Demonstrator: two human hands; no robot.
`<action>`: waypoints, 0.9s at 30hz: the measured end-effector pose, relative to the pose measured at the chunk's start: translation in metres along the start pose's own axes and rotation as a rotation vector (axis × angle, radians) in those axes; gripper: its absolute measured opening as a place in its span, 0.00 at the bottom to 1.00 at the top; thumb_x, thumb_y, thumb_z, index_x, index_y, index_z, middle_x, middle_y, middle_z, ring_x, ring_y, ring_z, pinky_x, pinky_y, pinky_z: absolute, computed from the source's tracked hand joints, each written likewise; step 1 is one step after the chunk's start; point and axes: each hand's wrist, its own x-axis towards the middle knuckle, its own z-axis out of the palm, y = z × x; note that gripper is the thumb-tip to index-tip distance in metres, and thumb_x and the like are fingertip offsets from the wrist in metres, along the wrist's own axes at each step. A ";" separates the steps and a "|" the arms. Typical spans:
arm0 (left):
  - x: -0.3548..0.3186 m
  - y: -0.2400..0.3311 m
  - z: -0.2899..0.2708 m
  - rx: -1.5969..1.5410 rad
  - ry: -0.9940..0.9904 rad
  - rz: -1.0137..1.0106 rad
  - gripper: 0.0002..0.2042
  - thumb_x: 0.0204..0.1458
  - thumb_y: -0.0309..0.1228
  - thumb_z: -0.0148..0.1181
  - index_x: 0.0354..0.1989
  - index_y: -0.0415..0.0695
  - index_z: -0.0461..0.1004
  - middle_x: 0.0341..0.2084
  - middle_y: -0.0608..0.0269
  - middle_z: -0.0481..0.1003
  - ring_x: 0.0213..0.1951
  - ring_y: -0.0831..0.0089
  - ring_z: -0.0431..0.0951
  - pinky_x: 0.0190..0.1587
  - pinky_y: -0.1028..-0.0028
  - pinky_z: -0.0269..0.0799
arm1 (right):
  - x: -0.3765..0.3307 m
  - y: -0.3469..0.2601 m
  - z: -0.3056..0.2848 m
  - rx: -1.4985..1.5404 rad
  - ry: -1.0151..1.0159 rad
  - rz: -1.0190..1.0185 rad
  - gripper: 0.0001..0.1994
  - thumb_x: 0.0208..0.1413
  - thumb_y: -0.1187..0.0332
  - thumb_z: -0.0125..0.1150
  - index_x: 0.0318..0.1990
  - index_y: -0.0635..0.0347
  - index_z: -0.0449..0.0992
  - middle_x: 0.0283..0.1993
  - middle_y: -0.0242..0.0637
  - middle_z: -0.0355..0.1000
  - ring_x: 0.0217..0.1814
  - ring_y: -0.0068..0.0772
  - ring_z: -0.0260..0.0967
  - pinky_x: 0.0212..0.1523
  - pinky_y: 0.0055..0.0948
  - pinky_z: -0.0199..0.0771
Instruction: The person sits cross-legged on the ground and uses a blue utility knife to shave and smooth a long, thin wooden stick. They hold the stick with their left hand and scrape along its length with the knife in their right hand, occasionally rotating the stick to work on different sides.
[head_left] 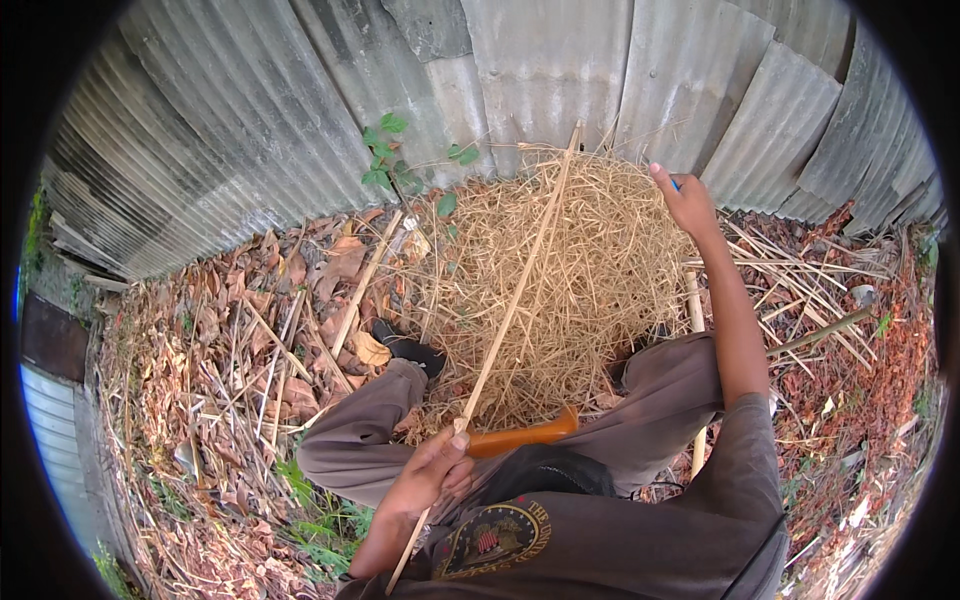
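The left hand (432,470) is clenched around the near end of a long thin bamboo strip (515,300), which runs up across a heap of dry bamboo shavings (590,270) toward the corrugated metal wall (560,70). The right hand (685,200) reaches out over the heap's far edge, fingers closed on a small blue object too hidden to identify. An orange-handled tool (525,436) rests across the lap. Keeping the strip taut and low at the grip should, I judge, stop it whipping or snagging in the shavings.
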 end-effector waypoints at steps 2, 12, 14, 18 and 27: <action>-0.003 0.003 -0.002 -0.008 -0.002 0.042 0.10 0.65 0.39 0.46 0.33 0.48 0.61 0.11 0.72 0.53 0.12 0.81 0.49 0.19 0.79 0.48 | -0.027 -0.033 0.000 -0.027 -0.124 -0.152 0.39 0.53 0.29 0.43 0.24 0.63 0.77 0.17 0.46 0.68 0.24 0.47 0.70 0.30 0.44 0.68; -0.007 -0.004 0.004 -0.036 -0.052 0.003 0.10 0.66 0.38 0.43 0.34 0.49 0.60 0.12 0.72 0.52 0.13 0.83 0.50 0.18 0.81 0.48 | -0.062 -0.101 0.045 0.002 -0.150 -0.612 0.29 0.58 0.37 0.45 0.28 0.56 0.76 0.16 0.40 0.69 0.21 0.46 0.71 0.25 0.44 0.68; -0.011 -0.009 0.005 -0.029 -0.032 -0.015 0.10 0.66 0.38 0.43 0.34 0.49 0.60 0.12 0.72 0.52 0.13 0.83 0.50 0.18 0.81 0.48 | -0.048 -0.094 0.052 -0.043 -0.084 -0.573 0.30 0.58 0.37 0.43 0.28 0.56 0.76 0.15 0.40 0.69 0.21 0.46 0.71 0.25 0.44 0.68; -0.016 -0.017 0.001 -0.028 -0.052 -0.024 0.09 0.66 0.38 0.42 0.35 0.49 0.61 0.12 0.72 0.52 0.13 0.83 0.50 0.19 0.82 0.48 | -0.007 -0.062 0.060 -0.125 -0.013 -0.410 0.33 0.59 0.35 0.39 0.30 0.57 0.78 0.16 0.42 0.69 0.22 0.46 0.72 0.26 0.44 0.70; -0.015 -0.032 0.009 0.083 -0.105 -0.071 0.08 0.67 0.39 0.41 0.40 0.48 0.62 0.15 0.74 0.52 0.18 0.84 0.51 0.22 0.81 0.49 | 0.037 -0.021 0.070 -0.338 0.012 -0.344 0.36 0.57 0.31 0.36 0.32 0.55 0.80 0.19 0.42 0.72 0.26 0.45 0.74 0.30 0.46 0.72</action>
